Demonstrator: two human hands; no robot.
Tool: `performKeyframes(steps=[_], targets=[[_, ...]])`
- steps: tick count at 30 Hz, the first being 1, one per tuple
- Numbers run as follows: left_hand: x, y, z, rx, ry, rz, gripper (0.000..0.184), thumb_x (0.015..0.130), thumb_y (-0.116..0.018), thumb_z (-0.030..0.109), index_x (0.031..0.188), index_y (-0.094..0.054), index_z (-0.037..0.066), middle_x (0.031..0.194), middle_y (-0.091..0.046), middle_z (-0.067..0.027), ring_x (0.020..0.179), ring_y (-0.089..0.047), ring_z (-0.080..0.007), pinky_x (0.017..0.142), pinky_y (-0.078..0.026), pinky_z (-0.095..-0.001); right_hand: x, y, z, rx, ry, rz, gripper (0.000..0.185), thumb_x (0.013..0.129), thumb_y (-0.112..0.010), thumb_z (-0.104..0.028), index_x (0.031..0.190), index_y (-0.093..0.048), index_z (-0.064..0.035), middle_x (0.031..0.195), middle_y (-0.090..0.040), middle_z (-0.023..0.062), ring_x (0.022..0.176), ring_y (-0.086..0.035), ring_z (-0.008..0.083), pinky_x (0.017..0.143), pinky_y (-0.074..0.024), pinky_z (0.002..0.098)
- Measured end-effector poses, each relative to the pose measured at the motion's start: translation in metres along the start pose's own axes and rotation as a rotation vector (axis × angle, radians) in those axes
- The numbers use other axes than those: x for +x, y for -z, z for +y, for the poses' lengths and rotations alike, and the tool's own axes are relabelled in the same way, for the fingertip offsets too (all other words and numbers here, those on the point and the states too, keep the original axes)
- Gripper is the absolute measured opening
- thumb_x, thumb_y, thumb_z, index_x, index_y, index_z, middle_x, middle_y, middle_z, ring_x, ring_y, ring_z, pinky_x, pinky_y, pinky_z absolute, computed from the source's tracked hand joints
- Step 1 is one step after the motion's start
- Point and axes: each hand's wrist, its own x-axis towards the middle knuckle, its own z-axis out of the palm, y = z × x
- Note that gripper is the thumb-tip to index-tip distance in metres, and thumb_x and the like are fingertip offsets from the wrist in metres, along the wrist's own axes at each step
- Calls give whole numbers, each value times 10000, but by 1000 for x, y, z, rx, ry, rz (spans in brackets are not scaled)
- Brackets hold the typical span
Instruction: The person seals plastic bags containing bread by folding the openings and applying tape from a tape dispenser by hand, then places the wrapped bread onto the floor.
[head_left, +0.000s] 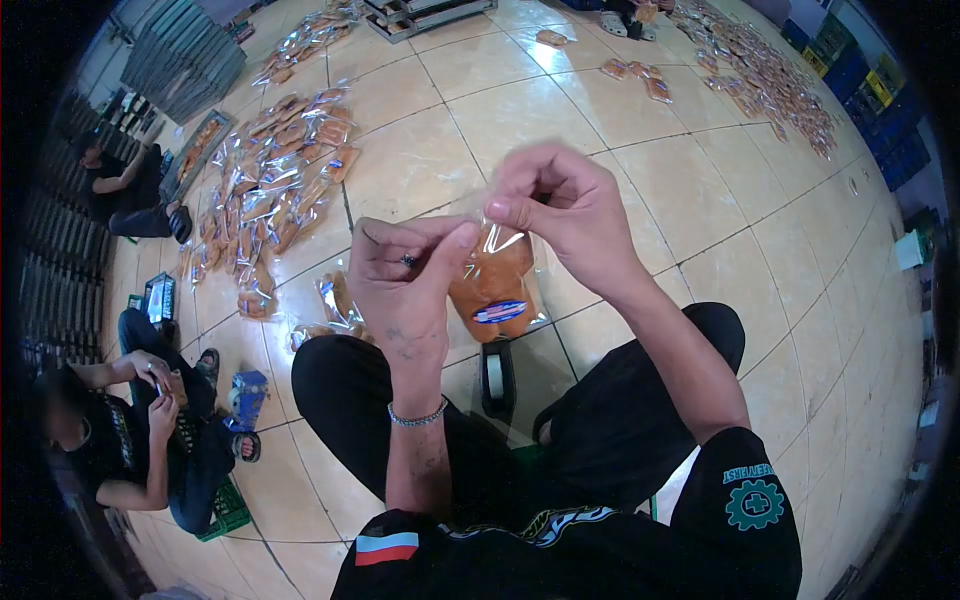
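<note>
In front of my knees is a clear plastic bag of bread (pixel 490 285), golden-brown with a blue, white and red label near its lower end. My left hand (pixel 400 275) is closed in a pinch at the bag's upper left corner. At the upper right, my right hand (pixel 570 210) pinches the top of the same bag, its fingers slightly blurred. Just below the bag, a black tape dispenser (pixel 497 380) stands on the floor between my legs. Other bagged bread (pixel 338 305) lies left of my left hand, partly hidden by it.
A big heap of bagged bread (pixel 275 185) covers the floor at left, another pile (pixel 765 85) the far right. Two people (pixel 130 430) in dark clothes sit at left, one near a blue tape dispenser (pixel 248 400). Stacked trays (pixel 185 60) and blue crates (pixel 885 120) line the sides.
</note>
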Motion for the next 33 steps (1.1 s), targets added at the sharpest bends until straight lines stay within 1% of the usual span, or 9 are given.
performKeyframes(steps=[5,9,14,17,18,24,26,29,33], targets=[[0,-3,-6,-27,-71,2,137,840,-723,-61,950,-655,-14,888,-700,-86,827,-670,-123,759,-521,-214,-2,3,-4,-138,116,0,52,843,-742,-43,863,-716,-3,832,-702,29,696,-573,43,624,-461,211],[-1,0,7,281,-20,-99,132,836,-727,-53,961,-718,-13,907,-686,-69,814,-655,-114,739,-515,-213,-5,4,-18,-171,32,-51,17,838,-726,-22,838,-721,-5,860,-716,36,708,-587,51,630,-464,209],[-6,-4,-1,448,19,28,119,827,-736,-49,940,-726,-14,877,-682,-57,783,-637,-90,731,-505,-205,-7,3,-17,-591,199,9,79,840,-704,-75,845,-724,1,843,-710,87,712,-623,184,690,-490,310],[-3,-1,-5,522,-124,-52,89,845,-736,-9,923,-697,-28,798,-672,-47,757,-632,-76,726,-500,-206,-6,7,-10,-488,28,-54,95,835,-705,-122,846,-731,-31,752,-653,81,745,-601,215,694,-469,338],[-2,0,-3,455,30,-79,80,866,-730,9,922,-678,-16,778,-659,-23,722,-597,-51,677,-461,-184,-6,6,-8,-488,27,-53,95,835,-705,-122,846,-731,-31,752,-653,81,745,-601,215,694,-469,338],[-2,1,-18,205,249,-42,88,897,-709,29,960,-651,7,759,-647,-2,689,-562,-23,607,-398,-158,-4,9,-2,-473,161,-4,137,822,-746,-184,884,-740,-62,743,-653,24,643,-515,142,626,-410,274],[-1,3,-19,153,245,-12,90,893,-705,13,968,-656,6,769,-657,-8,694,-569,-29,610,-403,-159,-4,14,-15,-525,-141,-139,132,816,-778,-128,903,-746,-35,749,-655,-5,680,-516,81,667,-393,233],[-1,4,-19,11,296,-76,192,840,-743,-14,1018,-671,-14,823,-693,-35,740,-610,-56,657,-443,-171,-5,18,-6,-317,-198,-52,177,782,-811,-132,932,-770,-47,744,-659,-4,671,-494,69,651,-395,237],[-4,4,-23,332,150,-102,222,764,-800,-13,971,-719,-22,903,-725,-58,816,-652,-94,762,-488,-209,-8,18,-9,-361,-310,-19,166,787,-793,-104,950,-788,-73,778,-719,16,637,-494,45,592,-404,253]])
